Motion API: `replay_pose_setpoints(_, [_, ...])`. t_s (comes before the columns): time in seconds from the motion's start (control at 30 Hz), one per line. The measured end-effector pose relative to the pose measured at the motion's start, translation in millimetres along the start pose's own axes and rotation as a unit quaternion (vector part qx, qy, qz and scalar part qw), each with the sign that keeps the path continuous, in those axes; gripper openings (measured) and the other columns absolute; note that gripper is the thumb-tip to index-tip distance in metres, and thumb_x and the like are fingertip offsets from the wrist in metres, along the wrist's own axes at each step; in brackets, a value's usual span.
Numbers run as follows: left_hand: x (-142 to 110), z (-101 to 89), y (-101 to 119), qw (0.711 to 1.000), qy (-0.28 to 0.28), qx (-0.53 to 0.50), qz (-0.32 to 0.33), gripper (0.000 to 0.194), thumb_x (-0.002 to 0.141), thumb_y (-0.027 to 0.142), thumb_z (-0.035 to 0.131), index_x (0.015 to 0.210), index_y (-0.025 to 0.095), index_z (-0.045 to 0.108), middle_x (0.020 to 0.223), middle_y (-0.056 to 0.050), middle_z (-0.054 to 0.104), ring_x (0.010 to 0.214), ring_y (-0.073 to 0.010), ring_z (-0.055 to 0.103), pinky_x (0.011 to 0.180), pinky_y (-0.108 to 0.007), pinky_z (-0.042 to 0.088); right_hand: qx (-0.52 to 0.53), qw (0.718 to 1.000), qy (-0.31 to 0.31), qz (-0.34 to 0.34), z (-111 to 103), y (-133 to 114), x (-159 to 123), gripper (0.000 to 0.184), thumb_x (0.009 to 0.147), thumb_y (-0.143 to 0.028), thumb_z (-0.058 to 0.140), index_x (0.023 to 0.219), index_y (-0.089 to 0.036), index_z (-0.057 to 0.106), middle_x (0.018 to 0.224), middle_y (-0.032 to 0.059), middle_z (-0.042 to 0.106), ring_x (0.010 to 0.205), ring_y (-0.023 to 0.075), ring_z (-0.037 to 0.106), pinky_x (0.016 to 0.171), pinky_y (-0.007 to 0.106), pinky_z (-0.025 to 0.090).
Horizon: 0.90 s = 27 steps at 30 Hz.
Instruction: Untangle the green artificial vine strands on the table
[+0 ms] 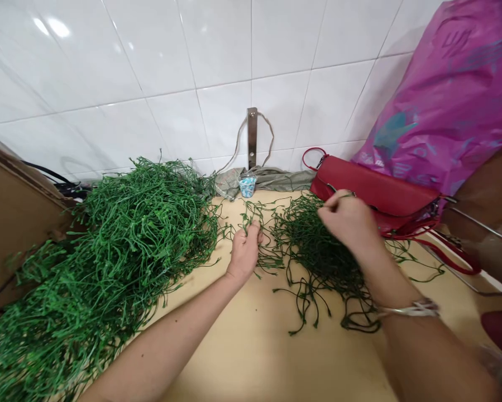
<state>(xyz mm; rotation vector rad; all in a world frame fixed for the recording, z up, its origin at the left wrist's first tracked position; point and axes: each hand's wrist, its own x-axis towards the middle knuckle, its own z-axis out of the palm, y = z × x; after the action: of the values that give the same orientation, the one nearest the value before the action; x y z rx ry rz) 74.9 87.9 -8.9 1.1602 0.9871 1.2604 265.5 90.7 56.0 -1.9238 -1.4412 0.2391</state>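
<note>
My left hand [244, 249] rests on the tan tabletop [251, 346], fingers closed round a thin green plastic stem [251, 215] that sticks up from its fist. My right hand [348, 220] hovers over a small dark-green heap of stems [318, 251], fingers pinched together on a strand; a bracelet [410, 308] sits on that wrist. A much larger bright-green pile of stems [120, 251] fills the left of the table, close beside my left forearm.
A red handbag [372, 187] lies behind the small heap, under a magenta plastic bag [455, 100]. A small clear cup of blue bits [247, 185] and grey cloth [276, 177] sit by the white tiled wall. A cardboard box [12, 218] stands at far left.
</note>
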Motion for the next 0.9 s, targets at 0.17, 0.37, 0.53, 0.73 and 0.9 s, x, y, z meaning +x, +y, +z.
replay_pose_setpoints(0.17, [5.0, 0.3, 1.9, 0.999, -0.022, -0.048, -0.007, 0.052, 0.091, 0.062, 0.053, 0.065, 0.022, 0.033, 0.063, 0.005, 0.036, 0.060, -0.0099, 0.032, 0.058, -0.025, 0.031, -0.079, 0.996, 0.045, 0.009, -47.2, 26.4, 11.9, 0.019, 0.072, -0.016, 0.065, 0.070, -0.026, 0.050, 0.074, 0.0074, 0.058, 0.068, 0.0251, 0.054, 0.073, 0.043, 0.040])
replay_pose_setpoints(0.37, [-4.2, 4.3, 2.7, 0.993, -0.095, -0.066, -0.018, 0.061, 0.083, 0.073, 0.062, 0.068, 0.021, 0.033, 0.065, 0.005, 0.031, 0.059, -0.0091, 0.028, 0.054, -0.025, 0.024, -0.101, 0.987, 0.035, -0.118, -51.6, -4.9, -14.3, 0.011, 0.079, -0.034, 0.070, 0.082, -0.023, 0.067, 0.091, 0.0136, 0.067, 0.079, 0.0294, 0.060, 0.076, 0.046, 0.043])
replay_pose_setpoints(0.53, [-11.7, 2.8, 6.1, 0.990, -0.140, -0.021, 0.012, 0.064, 0.083, 0.080, 0.056, 0.068, 0.022, 0.036, 0.064, 0.005, 0.032, 0.059, -0.0104, 0.027, 0.055, -0.028, 0.024, 0.120, 0.953, -0.240, -0.138, -16.7, -36.3, -26.3, 0.025, 0.083, -0.044, 0.067, 0.069, -0.024, 0.070, 0.071, 0.0023, 0.070, 0.067, 0.0191, 0.059, 0.066, 0.033, 0.043])
replay_pose_setpoints(0.73, [-7.1, -4.8, -0.1, 0.990, -0.133, 0.027, 0.034, 0.058, 0.090, 0.073, 0.054, 0.069, 0.020, 0.041, 0.064, 0.005, 0.034, 0.060, -0.0105, 0.029, 0.057, -0.027, 0.027, 0.159, 0.960, -0.197, -0.120, 1.0, -26.7, -20.7, 0.022, 0.078, -0.036, 0.067, 0.062, -0.022, 0.063, 0.062, -0.0005, 0.062, 0.063, 0.0161, 0.053, 0.061, 0.031, 0.039])
replay_pose_setpoints(0.9, [0.4, -11.4, -2.3, 0.998, -0.044, 0.020, 0.049, 0.059, 0.089, 0.071, 0.057, 0.065, 0.020, 0.038, 0.064, 0.005, 0.033, 0.062, -0.0106, 0.030, 0.059, -0.025, 0.031, 0.225, 0.954, -0.184, -0.072, -12.1, -10.9, -10.9, 0.018, 0.079, -0.038, 0.070, 0.068, -0.024, 0.068, 0.074, 0.0041, 0.073, 0.076, 0.0206, 0.066, 0.073, 0.033, 0.049])
